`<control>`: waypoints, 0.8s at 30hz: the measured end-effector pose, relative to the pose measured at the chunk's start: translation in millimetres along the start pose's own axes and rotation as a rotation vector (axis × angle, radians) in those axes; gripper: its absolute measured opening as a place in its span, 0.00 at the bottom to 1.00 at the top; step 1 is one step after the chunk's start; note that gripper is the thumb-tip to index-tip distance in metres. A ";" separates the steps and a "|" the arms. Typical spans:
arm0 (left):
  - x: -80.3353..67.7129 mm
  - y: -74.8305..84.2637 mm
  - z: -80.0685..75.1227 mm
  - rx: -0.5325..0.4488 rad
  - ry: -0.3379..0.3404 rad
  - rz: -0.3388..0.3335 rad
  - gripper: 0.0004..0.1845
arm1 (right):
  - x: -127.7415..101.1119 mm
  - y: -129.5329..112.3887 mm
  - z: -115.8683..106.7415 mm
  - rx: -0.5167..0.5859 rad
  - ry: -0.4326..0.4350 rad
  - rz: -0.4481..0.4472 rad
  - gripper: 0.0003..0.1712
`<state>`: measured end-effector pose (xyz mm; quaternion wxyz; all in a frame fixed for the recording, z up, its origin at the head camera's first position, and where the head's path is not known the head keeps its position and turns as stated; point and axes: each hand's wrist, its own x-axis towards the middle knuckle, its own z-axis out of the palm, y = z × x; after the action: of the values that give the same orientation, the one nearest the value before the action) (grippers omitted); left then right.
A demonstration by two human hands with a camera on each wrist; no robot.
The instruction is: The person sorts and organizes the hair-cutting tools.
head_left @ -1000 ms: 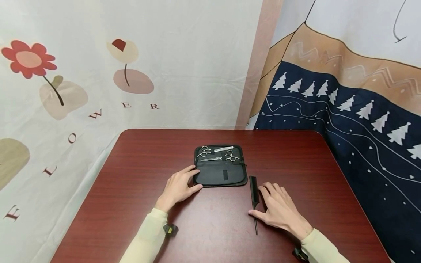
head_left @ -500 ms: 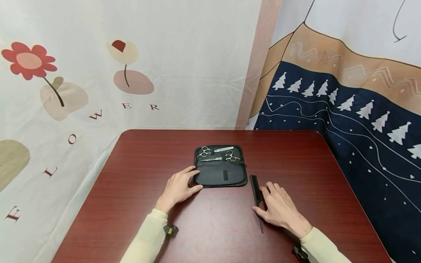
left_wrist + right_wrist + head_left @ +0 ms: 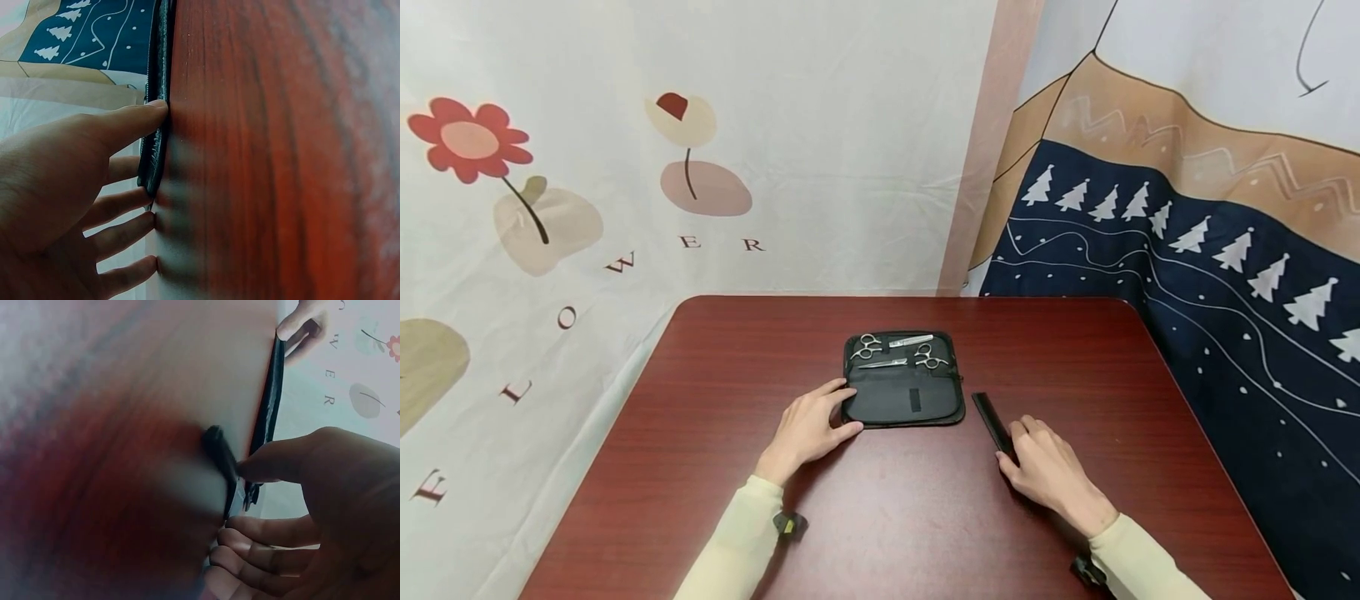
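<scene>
A glossy, dark red wood-grain table (image 3: 700,467) with rounded corners is backed by printed cloth hangings (image 3: 625,167). A flat black fabric case (image 3: 902,392) is laid open at its middle, steadied at its left edge by the relaxed, spread left hand (image 3: 808,425). Two steel scissors (image 3: 898,350) are held in its far half. Just right of the case, a thin black comb (image 3: 992,421) is pinched by the right hand (image 3: 1048,471), its rear end hidden.
</scene>
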<state>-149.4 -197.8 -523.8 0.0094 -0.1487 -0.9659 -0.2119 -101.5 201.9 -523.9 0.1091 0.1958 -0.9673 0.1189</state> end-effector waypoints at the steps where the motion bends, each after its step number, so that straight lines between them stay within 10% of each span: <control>1: 0.1 -0.2 0.2 0.000 -0.001 -0.001 0.33 | 0.3 0.5 -0.2 0.000 0.004 0.004 0.17; 24: -0.4 -1.8 1.5 -0.005 0.001 0.002 0.33 | 5.0 4.7 -4.9 -0.033 0.071 0.008 0.18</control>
<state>-149.4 -198.8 -526.0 0.0097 -0.1496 -0.9652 -0.2145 -107.1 205.7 -518.9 0.1463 0.1858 -0.9654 0.1104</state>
